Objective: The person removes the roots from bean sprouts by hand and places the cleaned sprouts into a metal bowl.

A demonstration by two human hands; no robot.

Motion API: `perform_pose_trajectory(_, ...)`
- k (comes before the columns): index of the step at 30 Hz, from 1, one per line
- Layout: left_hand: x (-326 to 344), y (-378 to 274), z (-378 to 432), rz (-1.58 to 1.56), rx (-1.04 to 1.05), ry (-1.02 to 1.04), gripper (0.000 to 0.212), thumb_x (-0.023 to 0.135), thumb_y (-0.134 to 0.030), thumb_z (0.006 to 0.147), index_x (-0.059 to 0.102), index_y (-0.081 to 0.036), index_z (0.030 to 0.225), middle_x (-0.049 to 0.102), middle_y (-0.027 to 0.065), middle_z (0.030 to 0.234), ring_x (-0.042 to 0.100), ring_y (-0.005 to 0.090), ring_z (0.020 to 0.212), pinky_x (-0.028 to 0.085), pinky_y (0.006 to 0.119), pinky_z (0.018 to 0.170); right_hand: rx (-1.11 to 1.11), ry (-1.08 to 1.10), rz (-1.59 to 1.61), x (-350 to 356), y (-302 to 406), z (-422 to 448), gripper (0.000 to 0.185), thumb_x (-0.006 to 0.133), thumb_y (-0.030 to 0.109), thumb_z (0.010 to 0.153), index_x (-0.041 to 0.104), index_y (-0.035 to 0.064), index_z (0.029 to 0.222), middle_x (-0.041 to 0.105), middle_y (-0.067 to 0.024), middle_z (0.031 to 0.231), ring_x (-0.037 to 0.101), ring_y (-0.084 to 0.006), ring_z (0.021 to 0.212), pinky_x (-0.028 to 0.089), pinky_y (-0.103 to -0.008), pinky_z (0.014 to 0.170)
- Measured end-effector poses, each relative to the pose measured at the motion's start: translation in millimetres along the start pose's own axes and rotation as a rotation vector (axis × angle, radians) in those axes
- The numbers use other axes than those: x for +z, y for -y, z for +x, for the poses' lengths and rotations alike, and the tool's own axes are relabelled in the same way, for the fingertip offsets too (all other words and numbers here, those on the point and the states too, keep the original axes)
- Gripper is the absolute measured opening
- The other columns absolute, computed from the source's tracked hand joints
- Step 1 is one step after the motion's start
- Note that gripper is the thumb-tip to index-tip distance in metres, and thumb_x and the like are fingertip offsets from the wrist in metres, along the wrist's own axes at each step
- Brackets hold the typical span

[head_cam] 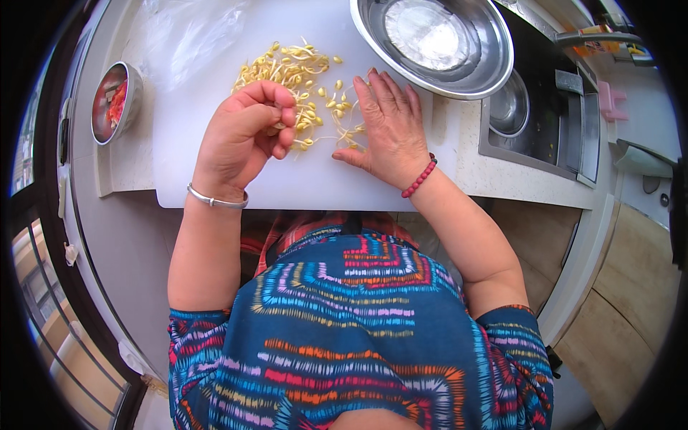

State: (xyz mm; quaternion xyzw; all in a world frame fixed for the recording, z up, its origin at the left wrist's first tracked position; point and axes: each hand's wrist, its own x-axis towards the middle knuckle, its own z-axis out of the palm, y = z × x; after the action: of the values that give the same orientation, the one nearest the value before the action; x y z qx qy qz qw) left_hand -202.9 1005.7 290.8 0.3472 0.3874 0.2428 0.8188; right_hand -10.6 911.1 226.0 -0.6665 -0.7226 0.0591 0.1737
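My left hand [244, 126] is curled above the white cutting board [215, 188], in front of the main pile of soybean sprouts [285, 64]. Pinched between its thumb and fingers is a small pale scrap [279, 125], mostly hidden, perhaps part of a sprout. My right hand [389, 121] rests palm down with fingers apart, at the right side of a few loose sprouts [344, 110]. Whether any sprouts lie under that palm is hidden. Just beyond its fingertips stands a large stainless steel basin [449, 88], with a bright, wet-looking bottom.
A clear plastic bag [188, 43] lies at the board's far left. On the left counter, a bowl [131, 105] holds chopped red and pale pieces. To the right is a sink [548, 156] with a smaller metal bowl [508, 107] inside and a faucet [596, 38] above.
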Motion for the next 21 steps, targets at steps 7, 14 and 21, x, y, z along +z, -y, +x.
perform_pose_trajectory(7,-6,5,-1,-0.086,-0.018,0.074,0.013,0.041,0.002,0.078,0.052,-0.004,0.081,0.055,0.0037,0.069,0.052,0.0104,0.052,0.041,0.022,0.043,-0.114,-0.029,0.005,4,3,20,0.071,0.07,0.048,0.063,0.045,0.0173,0.122,0.038,-0.0106,0.127,0.033,-0.0263,0.118,0.025,-0.0448,0.097)
perform_pose_trajectory(14,-18,3,-10,-0.15,-0.002,0.044,0.012,0.041,0.002,0.078,0.051,-0.004,0.081,0.053,0.0042,0.068,0.049,0.0099,0.051,0.038,0.021,0.042,-0.216,-0.088,0.072,8,1,35,0.026,0.066,0.029,0.07,0.057,0.0138,0.09,0.051,-0.0024,0.097,0.049,-0.0219,0.09,0.043,-0.0363,0.074)
perform_pose_trajectory(21,-34,5,-16,-0.161,0.016,0.025,0.007,0.043,-0.002,0.08,0.05,-0.005,0.082,0.051,0.0042,0.07,0.047,0.0097,0.053,0.037,0.021,0.041,-0.193,-0.03,0.145,9,-8,40,0.012,0.061,0.014,0.072,0.056,0.0096,0.082,0.053,-0.0047,0.075,0.056,-0.0205,0.062,0.048,-0.0321,0.055)
